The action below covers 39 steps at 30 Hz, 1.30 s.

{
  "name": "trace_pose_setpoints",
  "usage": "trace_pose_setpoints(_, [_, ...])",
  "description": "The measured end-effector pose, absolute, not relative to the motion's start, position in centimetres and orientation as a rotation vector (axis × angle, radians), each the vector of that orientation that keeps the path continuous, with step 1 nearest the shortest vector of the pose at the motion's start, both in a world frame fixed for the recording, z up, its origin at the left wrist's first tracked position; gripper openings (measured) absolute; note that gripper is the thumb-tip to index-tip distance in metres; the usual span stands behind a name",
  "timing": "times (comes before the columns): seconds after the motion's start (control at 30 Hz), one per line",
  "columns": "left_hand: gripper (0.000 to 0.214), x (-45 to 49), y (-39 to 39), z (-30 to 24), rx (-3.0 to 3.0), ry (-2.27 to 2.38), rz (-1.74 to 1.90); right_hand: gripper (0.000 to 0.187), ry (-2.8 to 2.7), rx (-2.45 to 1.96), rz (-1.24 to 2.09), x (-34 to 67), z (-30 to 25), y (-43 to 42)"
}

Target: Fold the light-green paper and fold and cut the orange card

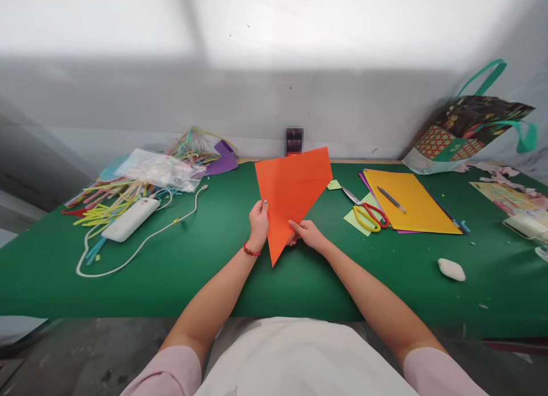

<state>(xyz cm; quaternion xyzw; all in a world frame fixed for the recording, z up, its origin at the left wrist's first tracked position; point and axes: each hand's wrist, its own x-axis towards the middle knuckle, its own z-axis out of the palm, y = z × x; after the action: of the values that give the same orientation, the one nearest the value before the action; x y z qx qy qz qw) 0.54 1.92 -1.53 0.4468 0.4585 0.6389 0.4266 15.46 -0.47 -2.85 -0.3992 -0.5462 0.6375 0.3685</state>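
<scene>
An orange sheet of paper (295,185), with a folded diagonal edge on its right, is held up over the green table, its pointed corner toward me. My left hand (259,223) pinches its left edge; a red beaded bracelet (252,250) circles that wrist. On the lower right edge, my right hand (306,234) grips the paper with the thumb in front and fingers behind. To the right lie scissors (366,213) with red and yellow handles, resting partly on a light green piece of paper (363,223).
Yellow paper sheets (422,213) carry a grey pen (391,199). A white power bank (131,219) with a cable and colourful paper strips (107,205) lie left. A white case (451,269) sits right, and a patterned bag (462,130) stands at the back right against the wall.
</scene>
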Motion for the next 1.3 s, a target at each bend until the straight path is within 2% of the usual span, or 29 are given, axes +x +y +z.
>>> trace_pose_setpoints(0.5, [0.029,0.6,1.4,-0.9,1.101,1.089,1.503,0.066,-1.407,-1.055,1.617,16.4,-2.2,-0.3])
trace_pose_setpoints(0.73, [0.030,0.8,1.4,-1.0,1.102,1.121,1.475,0.074,-1.336,-1.093,1.582,16.9,-1.5,-0.4])
trace_pose_setpoints(1.3, [0.027,0.6,1.6,-1.4,1.091,1.103,1.475,0.060,-1.346,-1.011,1.674,16.8,-2.0,-0.3])
